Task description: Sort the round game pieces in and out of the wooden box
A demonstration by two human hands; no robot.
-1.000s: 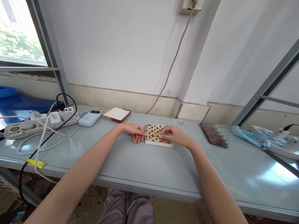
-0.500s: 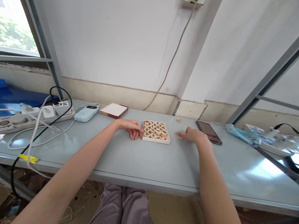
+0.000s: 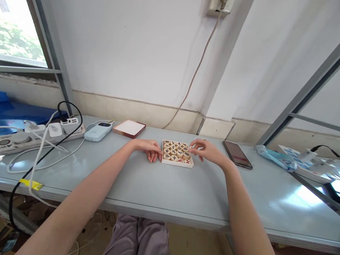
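Observation:
A small shallow box (image 3: 177, 164), pale and open-topped, stands mid-table. Rows of round wooden Chinese chess pieces (image 3: 174, 152) fill it, most with black characters and a few red ones at the near side. My left hand (image 3: 151, 149) lies at the box's left wall, fingers curled and fingertips against it; its thumb is hard to see. Over the right rim, my right hand (image 3: 205, 150) is closed in a pinch on a chess piece (image 3: 190, 149), mostly covered by the fingertips. Behind the right hand, another loose piece is almost wholly hidden.
A flat box lid (image 3: 130, 128) lies back left, beside a light-blue power bank (image 3: 98, 131). Further left is a power strip (image 3: 21, 139) with trailing cables. A phone (image 3: 237, 154) lies right of my right hand, with a blue plastic wrapper (image 3: 275, 157) beyond.
My right hand has lifted from the table and moved left to the box's right rim. The piece under its fingers has left that spot. My left hand stays put.

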